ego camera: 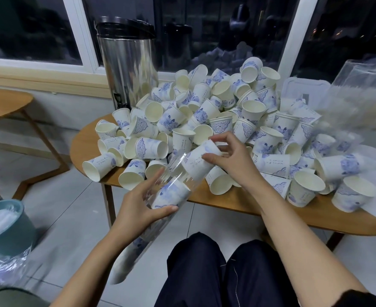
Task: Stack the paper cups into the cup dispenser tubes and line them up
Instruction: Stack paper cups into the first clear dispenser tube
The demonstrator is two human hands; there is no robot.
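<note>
A clear plastic dispenser tube (pixel 160 196) slants from my lap up toward the table, with white-and-blue paper cups inside it. My left hand (pixel 138 207) grips the tube around its upper part. At the tube's open mouth my right hand (pixel 229 156) pinches a paper cup (pixel 199 162) that sits partly inside the opening, bottom end pointing away from me. A big heap of loose paper cups (pixel 216 120) covers the wooden table (pixel 238 207) behind my hands.
A steel urn (pixel 127 63) with a black lid stands at the table's back left by the window. Clear plastic wrapping (pixel 359 96) lies at the right. A teal bin (pixel 5 229) stands on the floor at left, near a second wooden table (pixel 3 105).
</note>
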